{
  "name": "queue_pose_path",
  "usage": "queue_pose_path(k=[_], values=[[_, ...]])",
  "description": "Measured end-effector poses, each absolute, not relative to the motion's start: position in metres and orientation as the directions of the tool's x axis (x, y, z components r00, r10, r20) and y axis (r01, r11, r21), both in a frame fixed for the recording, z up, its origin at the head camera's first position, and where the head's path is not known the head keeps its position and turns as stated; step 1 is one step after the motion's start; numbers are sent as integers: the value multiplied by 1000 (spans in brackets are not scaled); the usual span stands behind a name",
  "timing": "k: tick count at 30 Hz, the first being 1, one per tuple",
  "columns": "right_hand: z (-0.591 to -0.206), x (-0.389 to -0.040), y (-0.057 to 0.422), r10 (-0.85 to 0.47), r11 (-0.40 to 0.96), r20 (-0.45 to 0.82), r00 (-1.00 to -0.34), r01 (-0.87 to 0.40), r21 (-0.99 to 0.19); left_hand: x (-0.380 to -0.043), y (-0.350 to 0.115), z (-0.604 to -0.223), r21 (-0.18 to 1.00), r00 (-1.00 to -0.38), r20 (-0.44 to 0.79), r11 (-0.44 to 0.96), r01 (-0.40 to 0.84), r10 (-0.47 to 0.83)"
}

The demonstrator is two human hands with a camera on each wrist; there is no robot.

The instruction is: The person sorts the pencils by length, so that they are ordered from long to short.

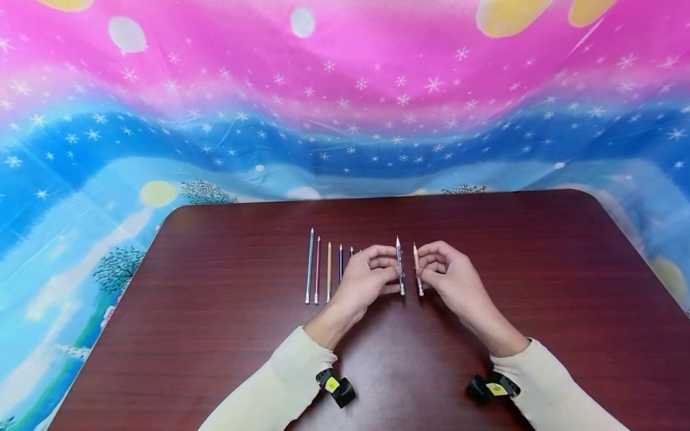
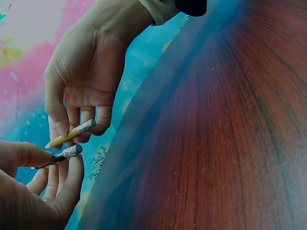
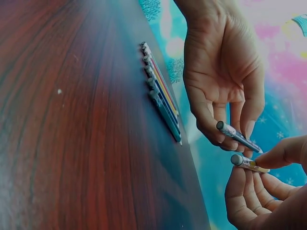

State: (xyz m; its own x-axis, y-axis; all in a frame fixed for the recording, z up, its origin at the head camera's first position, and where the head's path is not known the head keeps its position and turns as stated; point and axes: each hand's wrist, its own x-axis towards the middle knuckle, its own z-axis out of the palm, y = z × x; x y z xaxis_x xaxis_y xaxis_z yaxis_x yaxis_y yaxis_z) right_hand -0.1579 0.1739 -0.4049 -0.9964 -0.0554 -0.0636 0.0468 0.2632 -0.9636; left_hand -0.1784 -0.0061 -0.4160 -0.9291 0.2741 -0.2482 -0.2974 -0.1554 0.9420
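Note:
My left hand [image 1: 363, 278] pinches a dark blue pencil [image 1: 400, 266] between thumb and fingers, its sharpened tip pointing away from me. Just to its right, my right hand [image 1: 455, 278] pinches a yellow pencil [image 1: 417, 269] in the same manner. Both pencils are held above the table, nearly parallel, with a small gap between them. In the left wrist view the eraser ends of the yellow pencil [image 2: 72, 134] and the dark pencil [image 2: 60, 157] lie close together. The right wrist view shows the dark pencil [image 3: 239, 136] and the yellow one [image 3: 249, 164] too.
Left of the hands, several pencils lie side by side on the dark red wooden table [image 1: 215, 335], among them a teal one [image 1: 309, 266], a red one [image 1: 317, 269] and a yellow one [image 1: 329, 272]. My left hand partly hides the row. A patterned cloth [image 1: 345, 120] hangs behind.

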Motion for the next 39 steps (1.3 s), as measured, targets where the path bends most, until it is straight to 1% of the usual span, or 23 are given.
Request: queue_pose_path(k=[16, 25, 34, 39], values=[[-406, -162, 164, -70, 262, -65, -995, 44, -964, -179, -13, -417, 945, -939, -249, -151, -289, 239], [-406, -164, 159, -75, 252, -72, -995, 51, -966, -179, -15, -416, 952, -942, -246, -124, -278, 228], [-408, -166, 158, -85, 254, -70, -994, 46, -966, -177, -22, -417, 966, -954, -238, -56, -252, 183], [-410, -166, 158, -87, 253, -72, -994, 48, -966, -177, -25, -418, 971, -958, -240, 14, -240, 155]])
